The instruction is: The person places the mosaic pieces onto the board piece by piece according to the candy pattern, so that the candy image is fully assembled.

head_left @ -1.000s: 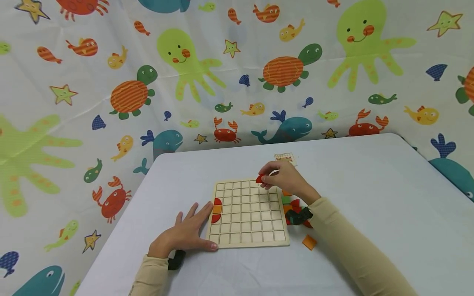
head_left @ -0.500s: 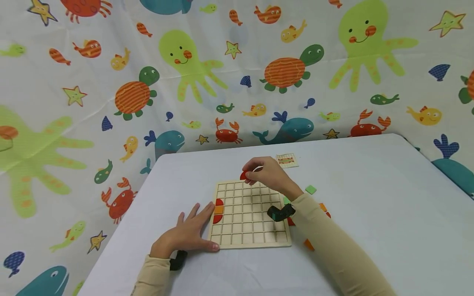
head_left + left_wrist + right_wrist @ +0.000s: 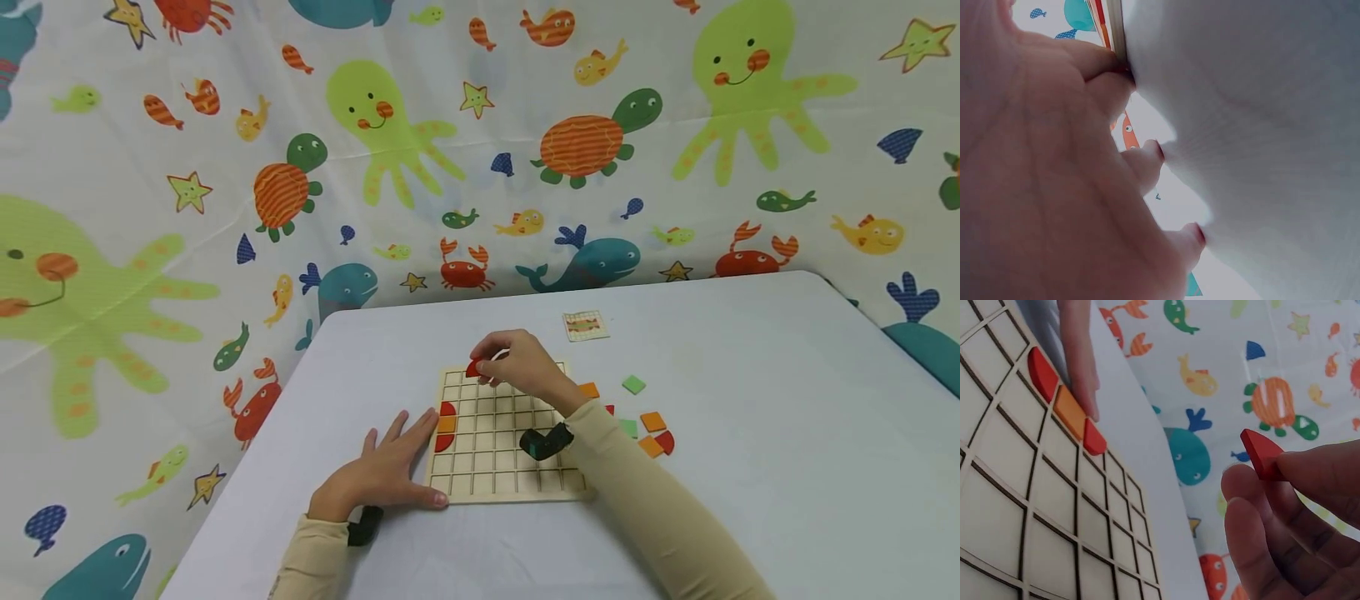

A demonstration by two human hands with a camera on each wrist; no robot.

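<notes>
A wooden grid board (image 3: 506, 454) lies on the table. In its left column sit an orange square tile (image 3: 446, 424) and two red rounded tiles, one above it and one below. My left hand (image 3: 386, 471) rests spread at the board's left edge, its index fingertip and thumb touching the frame. Over the board's far edge, my right hand (image 3: 521, 362) pinches a red quarter-round tile (image 3: 1262, 454) between thumb and fingers. The right wrist view shows this tile held up, apart from the board.
Right of the board lie loose tiles, among them a green square (image 3: 633, 384), an orange square (image 3: 653, 422) and a red rounded piece (image 3: 665, 442); my right forearm hides part of this area. A small pattern card (image 3: 586, 326) lies behind the board.
My right hand has moved left across the board's far side with the red tile. More loose tiles and the pattern card have come into sight. My left hand has stayed put.
</notes>
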